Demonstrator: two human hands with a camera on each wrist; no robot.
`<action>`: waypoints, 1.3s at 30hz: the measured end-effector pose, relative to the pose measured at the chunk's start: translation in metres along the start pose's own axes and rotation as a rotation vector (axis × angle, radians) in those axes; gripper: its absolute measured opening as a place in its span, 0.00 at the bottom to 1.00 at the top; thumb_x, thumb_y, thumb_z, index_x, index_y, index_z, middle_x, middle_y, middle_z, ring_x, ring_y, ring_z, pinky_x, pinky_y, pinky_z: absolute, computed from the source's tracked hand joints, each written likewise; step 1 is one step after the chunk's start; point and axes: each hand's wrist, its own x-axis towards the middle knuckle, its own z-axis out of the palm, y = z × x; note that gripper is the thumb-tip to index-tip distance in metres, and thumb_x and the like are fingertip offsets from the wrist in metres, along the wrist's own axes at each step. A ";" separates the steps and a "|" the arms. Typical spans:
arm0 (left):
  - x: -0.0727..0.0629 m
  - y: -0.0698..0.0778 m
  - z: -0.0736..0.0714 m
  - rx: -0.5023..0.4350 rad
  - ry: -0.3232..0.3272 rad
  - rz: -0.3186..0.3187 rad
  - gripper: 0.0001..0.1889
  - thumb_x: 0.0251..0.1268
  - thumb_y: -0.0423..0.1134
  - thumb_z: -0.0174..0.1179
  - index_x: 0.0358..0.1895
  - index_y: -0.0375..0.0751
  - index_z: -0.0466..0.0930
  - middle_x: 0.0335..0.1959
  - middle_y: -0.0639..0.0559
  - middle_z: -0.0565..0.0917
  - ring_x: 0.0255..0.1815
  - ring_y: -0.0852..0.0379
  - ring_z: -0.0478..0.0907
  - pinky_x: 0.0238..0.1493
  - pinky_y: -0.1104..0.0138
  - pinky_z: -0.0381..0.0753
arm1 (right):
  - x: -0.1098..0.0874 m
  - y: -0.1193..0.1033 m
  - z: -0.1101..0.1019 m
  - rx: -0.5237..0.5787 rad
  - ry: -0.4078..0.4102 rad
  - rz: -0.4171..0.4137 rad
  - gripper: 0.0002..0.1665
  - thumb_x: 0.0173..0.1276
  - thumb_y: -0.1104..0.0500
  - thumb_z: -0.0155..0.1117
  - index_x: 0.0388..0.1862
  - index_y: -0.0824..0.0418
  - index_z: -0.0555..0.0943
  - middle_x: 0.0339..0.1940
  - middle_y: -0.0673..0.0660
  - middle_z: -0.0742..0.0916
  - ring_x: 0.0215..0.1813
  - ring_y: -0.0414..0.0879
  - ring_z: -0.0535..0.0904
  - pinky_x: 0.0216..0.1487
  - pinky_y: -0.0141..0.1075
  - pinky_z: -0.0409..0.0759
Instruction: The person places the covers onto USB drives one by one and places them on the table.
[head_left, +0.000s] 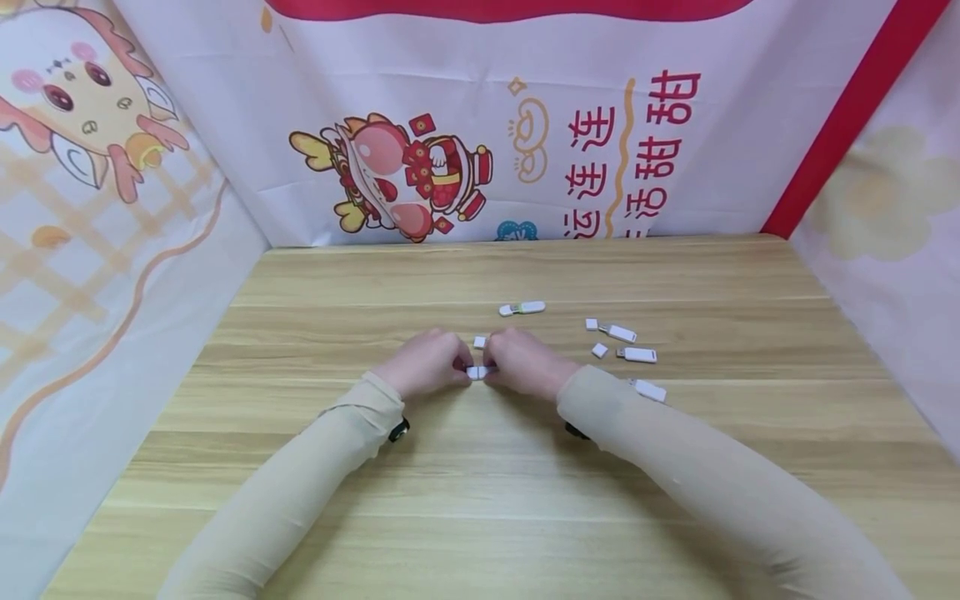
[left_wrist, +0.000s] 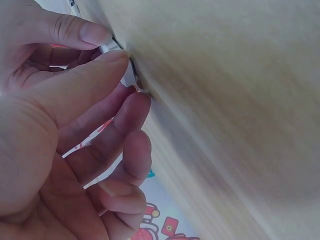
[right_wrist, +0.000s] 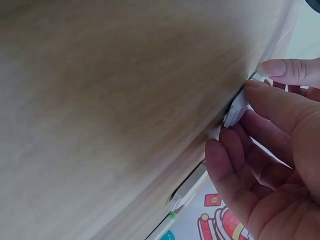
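Note:
Between my two hands, low over the wooden table, is a small white USB flash drive [head_left: 482, 372], with a seam line across it in the head view. My left hand [head_left: 431, 364] pinches its left end between thumb and fingertips. The right hand [head_left: 522, 364] grips the other end the same way. In the left wrist view the white casing [left_wrist: 128, 75] shows past the left thumb. The drive's end [right_wrist: 235, 112] sticks out under the right thumb in the right wrist view. Fingers hide much of it. Just beyond the hands lies a loose white cap [head_left: 479, 342].
A white drive with a green band [head_left: 532, 307] lies farther back, its cap [head_left: 506, 310] at its connector. To the right lie more uncapped drives [head_left: 637, 355] with loose caps [head_left: 600, 351]. One drive [head_left: 649, 390] is close by the right sleeve. A printed cloth [head_left: 450, 75] hangs behind the table.

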 end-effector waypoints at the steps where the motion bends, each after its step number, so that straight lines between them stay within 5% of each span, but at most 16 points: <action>1: 0.000 0.000 0.000 0.000 -0.002 -0.001 0.06 0.57 0.35 0.73 0.38 0.44 0.89 0.29 0.59 0.85 0.30 0.63 0.78 0.39 0.66 0.79 | 0.000 0.000 0.000 0.001 -0.001 0.005 0.05 0.62 0.64 0.73 0.37 0.62 0.87 0.33 0.54 0.88 0.34 0.40 0.82 0.39 0.30 0.81; 15: 0.002 0.003 0.000 0.011 -0.005 -0.004 0.06 0.56 0.36 0.73 0.38 0.45 0.89 0.28 0.60 0.84 0.29 0.63 0.78 0.38 0.66 0.78 | -0.003 0.004 -0.004 -0.004 -0.034 0.029 0.06 0.62 0.61 0.74 0.38 0.60 0.88 0.33 0.51 0.87 0.33 0.38 0.81 0.39 0.29 0.80; 20: 0.001 0.001 -0.007 -0.042 -0.007 -0.027 0.09 0.58 0.36 0.72 0.42 0.42 0.88 0.29 0.59 0.83 0.29 0.60 0.77 0.36 0.66 0.77 | -0.005 0.010 -0.018 0.007 -0.031 0.006 0.05 0.63 0.60 0.73 0.35 0.61 0.88 0.28 0.50 0.85 0.27 0.39 0.77 0.31 0.30 0.77; 24: 0.003 0.000 -0.018 -0.065 0.002 -0.061 0.13 0.61 0.38 0.70 0.48 0.39 0.87 0.31 0.55 0.83 0.31 0.58 0.77 0.35 0.64 0.77 | -0.008 0.015 -0.036 -0.020 0.007 0.003 0.07 0.65 0.60 0.70 0.38 0.63 0.89 0.33 0.53 0.87 0.33 0.42 0.80 0.38 0.34 0.81; 31: 0.024 -0.004 -0.028 -0.075 0.010 -0.064 0.16 0.63 0.40 0.69 0.52 0.39 0.85 0.36 0.53 0.83 0.37 0.56 0.79 0.43 0.62 0.79 | -0.011 0.029 -0.054 -0.046 0.028 0.080 0.12 0.66 0.59 0.71 0.45 0.64 0.87 0.40 0.57 0.88 0.40 0.47 0.83 0.48 0.40 0.82; 39: 0.045 -0.021 -0.026 -0.100 -0.042 -0.043 0.17 0.61 0.40 0.71 0.52 0.40 0.85 0.38 0.53 0.85 0.41 0.55 0.79 0.51 0.59 0.78 | -0.008 0.042 -0.048 -0.035 -0.017 0.128 0.12 0.66 0.58 0.71 0.46 0.62 0.87 0.41 0.56 0.88 0.40 0.46 0.82 0.48 0.39 0.81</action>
